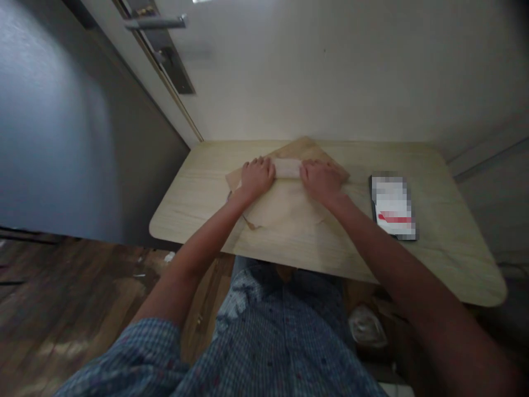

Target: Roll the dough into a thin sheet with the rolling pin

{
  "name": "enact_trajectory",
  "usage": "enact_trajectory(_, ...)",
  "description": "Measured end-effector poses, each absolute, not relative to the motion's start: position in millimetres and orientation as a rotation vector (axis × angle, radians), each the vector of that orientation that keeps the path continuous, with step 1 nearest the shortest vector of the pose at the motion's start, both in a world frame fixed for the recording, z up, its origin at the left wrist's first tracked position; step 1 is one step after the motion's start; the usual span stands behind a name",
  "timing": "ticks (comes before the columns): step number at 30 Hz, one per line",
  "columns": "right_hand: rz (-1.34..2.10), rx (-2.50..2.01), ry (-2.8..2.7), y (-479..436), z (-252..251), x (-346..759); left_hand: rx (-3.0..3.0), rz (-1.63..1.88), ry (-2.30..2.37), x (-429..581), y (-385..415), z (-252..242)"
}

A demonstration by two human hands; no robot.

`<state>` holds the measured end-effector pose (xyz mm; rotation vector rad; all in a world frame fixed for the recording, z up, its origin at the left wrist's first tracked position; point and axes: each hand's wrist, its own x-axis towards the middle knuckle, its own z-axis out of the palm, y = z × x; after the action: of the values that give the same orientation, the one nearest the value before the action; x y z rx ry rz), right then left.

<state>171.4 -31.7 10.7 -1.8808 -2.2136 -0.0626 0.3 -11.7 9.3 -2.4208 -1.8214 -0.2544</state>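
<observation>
A brown paper sheet [306, 149] lies on the table, one corner pointing to the back. Across it runs a pale, whitish roll or folded strip [287, 168]; its exact kind I cannot make out. My left hand [258, 175] is closed over the left end of this pale roll, and my right hand [323, 179] is closed over the right end. Both palms face down, with the fingertips curled at the far side. In front of the roll, a lighter tan sheet [281, 204] spreads toward me; a small torn-looking flap shows at its near left corner.
A phone [392, 207] with a lit, blurred screen lies to the right on the pale wooden table [450, 259]. Behind the table stands a white door [322, 71] with a metal handle [157, 23]. A clear plastic item [367, 326] is below the table at right.
</observation>
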Motion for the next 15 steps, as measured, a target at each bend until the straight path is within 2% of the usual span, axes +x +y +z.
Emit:
enact_trajectory(8, 0.05, -1.751, -2.345, -51, 10, 185, -2.507, -0.251, -1.768, -3, -13, 8)
enact_trajectory(15, -0.176, -1.889, -2.155, -25, 7, 174, -2.363, -0.348, -1.911, 15, 19, 5)
